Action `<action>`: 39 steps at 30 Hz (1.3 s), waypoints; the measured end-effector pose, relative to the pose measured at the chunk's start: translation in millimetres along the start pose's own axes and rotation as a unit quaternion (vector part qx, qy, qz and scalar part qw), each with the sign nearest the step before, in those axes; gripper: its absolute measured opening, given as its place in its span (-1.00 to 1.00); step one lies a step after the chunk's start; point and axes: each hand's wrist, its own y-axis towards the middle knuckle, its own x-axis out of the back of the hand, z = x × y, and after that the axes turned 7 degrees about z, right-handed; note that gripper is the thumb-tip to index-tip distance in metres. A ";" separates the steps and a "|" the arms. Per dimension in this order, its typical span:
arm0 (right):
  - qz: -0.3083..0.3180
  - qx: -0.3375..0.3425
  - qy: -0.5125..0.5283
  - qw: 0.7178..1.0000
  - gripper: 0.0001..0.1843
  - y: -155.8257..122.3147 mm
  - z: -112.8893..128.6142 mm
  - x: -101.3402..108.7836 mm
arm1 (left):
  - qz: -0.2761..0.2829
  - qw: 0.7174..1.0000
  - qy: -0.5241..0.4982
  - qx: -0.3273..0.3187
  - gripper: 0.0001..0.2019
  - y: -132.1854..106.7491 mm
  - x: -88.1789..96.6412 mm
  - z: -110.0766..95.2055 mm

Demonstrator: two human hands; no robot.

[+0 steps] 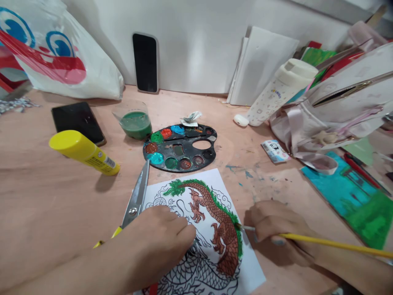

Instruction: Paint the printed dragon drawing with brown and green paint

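Note:
My right hand [278, 231] is closed around a yellow-handled paintbrush [325, 241]. Its bristle tip touches the green edge along the back of a dragon drawing [221, 205] on white paper. The dragon's tail end and legs are painted brown, while the lower coils and head area are bare black outline. Over the left part of the sheet rests my left hand [166, 229], curled into a fist; whatever it may hold is hidden under it. Scissors [135, 205] with yellow handles lie beside it, partly covered by my forearm.
Beyond the paper sit a black paint palette [181, 149] and a cup of green water [135, 123]. A yellow glue bottle [86, 153] stands left, near a dark phone [78, 121]. To the right are a white bottle [279, 92], a bag [344, 98] and a painted picture [350, 196].

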 end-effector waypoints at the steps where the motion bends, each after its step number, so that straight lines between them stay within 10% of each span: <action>1: 0.000 0.000 0.001 1.000 -0.61 0.2 0.5 0.4 | -0.003 1.000 0.000 0.001 -0.80 0.1 0.1 -0.4; 39: 0.056 0.040 0.044 0.997 -0.55 -11.0 2.9 -10.0 | -0.004 1.000 -0.017 0.006 -0.80 -0.3 -4.0 0.1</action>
